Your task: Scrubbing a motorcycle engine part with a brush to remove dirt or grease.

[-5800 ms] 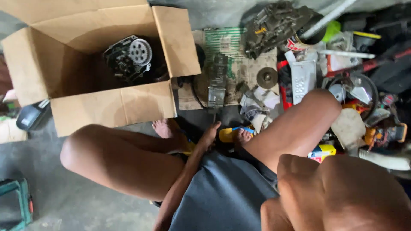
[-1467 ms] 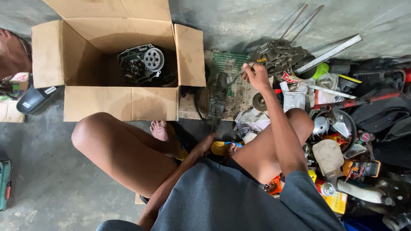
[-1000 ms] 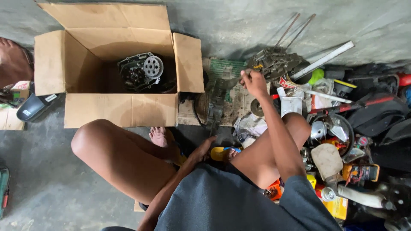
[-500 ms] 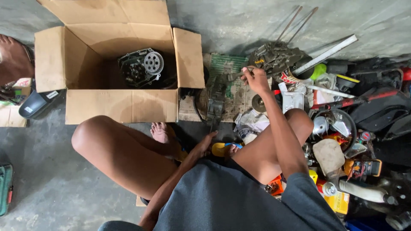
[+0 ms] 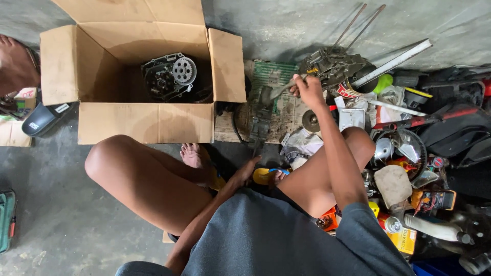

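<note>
I squat on a concrete floor. My right hand reaches forward and grips a grey metal tool handle that lies over a dirty cardboard sheet, just left of a grimy engine part. My left hand hangs down between my knees, fingers loose, close to a yellow sandal and holding nothing. An open cardboard box stands to the left with a dark engine assembly and its sprocket inside.
A heap of parts, tools and containers fills the right side, with a round disc, a long metal bar and two thin rods. A black shoe lies left of the box, and a green case sits at the left edge.
My right arm has come away from my lap and reached out over the cardboard sheet to the tool handle near the engine part. The left hand stays between my knees.
</note>
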